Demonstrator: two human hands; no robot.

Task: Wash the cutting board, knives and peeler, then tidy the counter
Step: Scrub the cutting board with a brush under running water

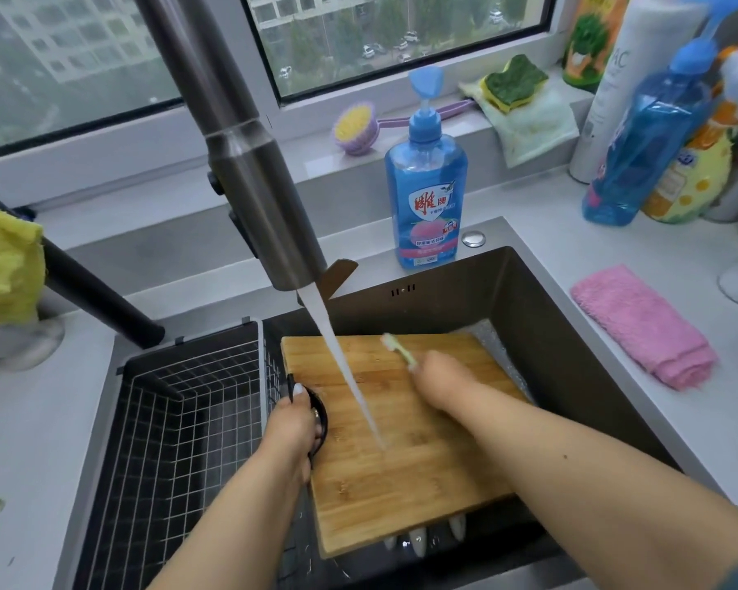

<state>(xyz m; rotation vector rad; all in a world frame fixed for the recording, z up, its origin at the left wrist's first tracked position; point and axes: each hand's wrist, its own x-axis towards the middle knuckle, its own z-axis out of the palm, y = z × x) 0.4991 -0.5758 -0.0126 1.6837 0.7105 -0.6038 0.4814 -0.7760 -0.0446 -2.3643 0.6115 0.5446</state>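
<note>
Bamboo cutting board [405, 445], rectangular and pale brown, lies tilted across the dark steel sink [542, 317], its near edge raised over some pale utensil tips [418, 540] that poke out from beneath it; what they are cannot be told.

At far left a yellow cloth [5, 266] hangs over a black bar [99, 298]. Next comes a grey wire basket [180, 402] set in the left part of the sink, just beside the board. The left hand [292, 423] grips the board's left edge, fingers curled round a black ring handle [320, 419] there.

From above, a brushed-metal tap [252, 181] sends a slanting stream of water [346, 368] onto the middle of the board. A brown knife-like tip [337, 274] shows just behind the tap's spout.

The right hand [439, 381] rests on the board's upper right part, fingers closed round a pale green brush [399, 351] whose head touches the wood; the brush is blurred.

Behind the sink stands a blue pump bottle of dish soap [427, 193] with a pink label. On the windowsill lie a purple and yellow round scrubber [354, 125] and, further right, a green and yellow sponge [512, 83] on a pale cloth [533, 125]. A folded pink towel [644, 325] lies on the grey counter [571, 232] right of the sink, and several bottles [648, 134] crowd the far right corner.
</note>
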